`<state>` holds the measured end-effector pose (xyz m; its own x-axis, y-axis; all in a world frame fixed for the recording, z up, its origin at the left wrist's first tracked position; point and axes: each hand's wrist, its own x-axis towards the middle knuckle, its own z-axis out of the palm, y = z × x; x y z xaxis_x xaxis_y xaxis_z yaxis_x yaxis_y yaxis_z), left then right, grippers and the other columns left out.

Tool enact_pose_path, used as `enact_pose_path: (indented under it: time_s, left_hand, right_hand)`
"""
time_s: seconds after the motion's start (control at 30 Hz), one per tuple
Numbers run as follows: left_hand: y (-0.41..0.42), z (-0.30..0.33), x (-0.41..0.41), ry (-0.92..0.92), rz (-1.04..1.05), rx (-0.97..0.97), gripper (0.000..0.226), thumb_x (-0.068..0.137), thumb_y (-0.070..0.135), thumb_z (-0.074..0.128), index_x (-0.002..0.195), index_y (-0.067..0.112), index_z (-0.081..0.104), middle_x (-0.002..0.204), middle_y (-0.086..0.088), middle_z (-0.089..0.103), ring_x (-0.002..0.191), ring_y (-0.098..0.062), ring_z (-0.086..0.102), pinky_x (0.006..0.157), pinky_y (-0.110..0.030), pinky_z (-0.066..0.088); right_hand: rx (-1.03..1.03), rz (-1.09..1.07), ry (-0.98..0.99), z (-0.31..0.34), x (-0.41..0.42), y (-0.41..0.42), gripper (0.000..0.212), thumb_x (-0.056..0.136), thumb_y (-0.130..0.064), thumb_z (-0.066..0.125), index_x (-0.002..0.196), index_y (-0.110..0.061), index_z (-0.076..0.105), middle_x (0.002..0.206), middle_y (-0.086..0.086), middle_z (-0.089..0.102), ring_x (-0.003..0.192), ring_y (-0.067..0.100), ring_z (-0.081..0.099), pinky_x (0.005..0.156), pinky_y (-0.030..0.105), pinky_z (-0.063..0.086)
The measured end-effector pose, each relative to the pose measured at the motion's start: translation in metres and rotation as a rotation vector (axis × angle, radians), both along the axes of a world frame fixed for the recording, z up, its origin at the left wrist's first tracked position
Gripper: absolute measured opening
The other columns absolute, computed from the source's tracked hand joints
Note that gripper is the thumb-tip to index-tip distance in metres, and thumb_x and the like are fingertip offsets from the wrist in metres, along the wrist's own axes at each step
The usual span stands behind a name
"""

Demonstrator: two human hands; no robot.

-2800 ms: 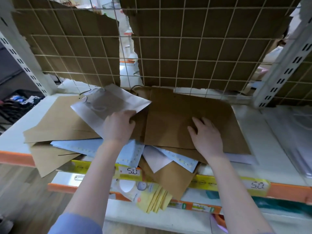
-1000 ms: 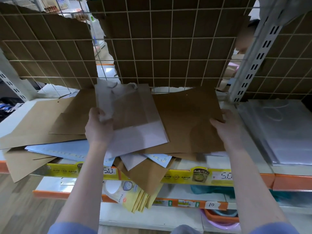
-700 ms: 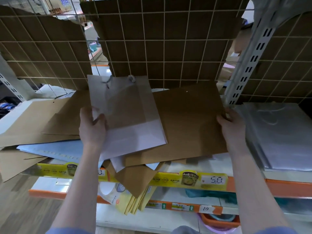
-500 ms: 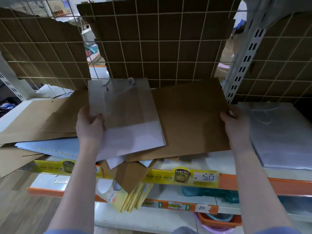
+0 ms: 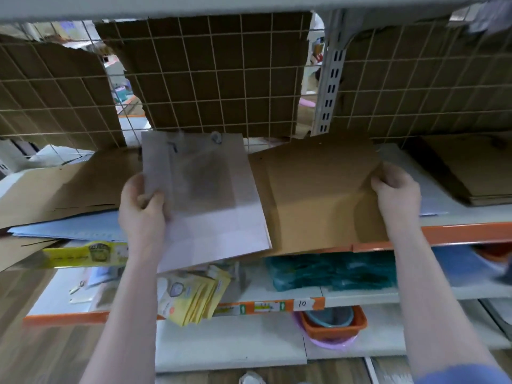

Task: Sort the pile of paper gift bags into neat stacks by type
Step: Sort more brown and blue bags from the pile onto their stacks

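Gift bags are being separated: a white bag (image 5: 210, 200) is pinched in the left hand (image 5: 141, 209), a brown bag (image 5: 318, 195) gripped by the right hand (image 5: 396, 189), both above the shelf (image 5: 443, 231). Next, each probably needs its matching stack.

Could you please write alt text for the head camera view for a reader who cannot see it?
A person's left hand holds a flat white paper gift bag while the right hand holds a large flat brown paper bag, both above a white shelf strewn with more brown bags.
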<state>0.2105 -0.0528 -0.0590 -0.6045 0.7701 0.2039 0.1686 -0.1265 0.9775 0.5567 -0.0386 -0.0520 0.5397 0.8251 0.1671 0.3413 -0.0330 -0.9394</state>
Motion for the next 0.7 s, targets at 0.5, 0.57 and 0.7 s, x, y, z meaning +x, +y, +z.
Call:
enact_pose_path:
  time_s: [0.5, 0.57, 0.7]
  left_hand:
    - [-0.014, 0.008, 0.140, 0.080, -0.144, 0.006, 0.040, 0.093, 0.011, 0.050, 0.131, 0.023, 0.049, 0.104, 0.002, 0.062, 0.083, -0.006, 0.061, 0.066, -0.018, 0.049]
    - [-0.004, 0.007, 0.173, 0.076, -0.124, 0.001, 0.040, 0.093, 0.013, 0.050, 0.132, 0.025, 0.047, 0.115, 0.002, 0.058, 0.092, -0.012, 0.059, 0.074, -0.023, 0.048]
    - [0.015, 0.001, 0.245, 0.035, -0.060, 0.022, 0.042, 0.092, 0.011, 0.051, 0.133, 0.022, 0.048, 0.111, 0.002, 0.055, 0.087, -0.012, 0.055, 0.067, -0.018, 0.045]
  right_hand:
    - [-0.032, -0.050, 0.089, 0.005, 0.149, -0.049, 0.042, 0.093, -0.015, 0.051, 0.135, -0.023, 0.050, 0.132, 0.000, 0.055, 0.123, 0.017, 0.047, 0.100, 0.028, 0.036]
    - [-0.021, -0.068, 0.087, 0.005, 0.187, -0.041, 0.040, 0.093, -0.017, 0.052, 0.132, -0.025, 0.052, 0.130, 0.000, 0.057, 0.122, 0.019, 0.049, 0.106, 0.036, 0.037]
    - [-0.010, -0.088, 0.074, 0.012, 0.274, -0.018, 0.039, 0.092, -0.017, 0.054, 0.129, -0.026, 0.056, 0.125, -0.001, 0.060, 0.119, 0.020, 0.051, 0.105, 0.039, 0.039]
